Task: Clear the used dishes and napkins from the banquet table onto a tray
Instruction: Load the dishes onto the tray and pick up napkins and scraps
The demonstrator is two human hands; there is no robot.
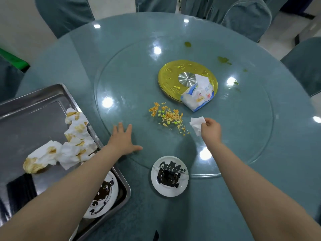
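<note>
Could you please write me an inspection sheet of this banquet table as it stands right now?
Surface: round blue-green table with a glass turntable; green smears at its far right.
Job's things: metal tray at left holding stained napkins and a sauce-smeared plate; second smeared plate on the table, partly under the turntable's edge.
Clutter: spilled noodle bits; tissue pack on the gold centre disc.
Hands: left hand flat on the glass, fingers spread; right hand pinches a clean white tissue.
Cables: nothing seen.
Surroundings: covered chairs around the table.
</note>
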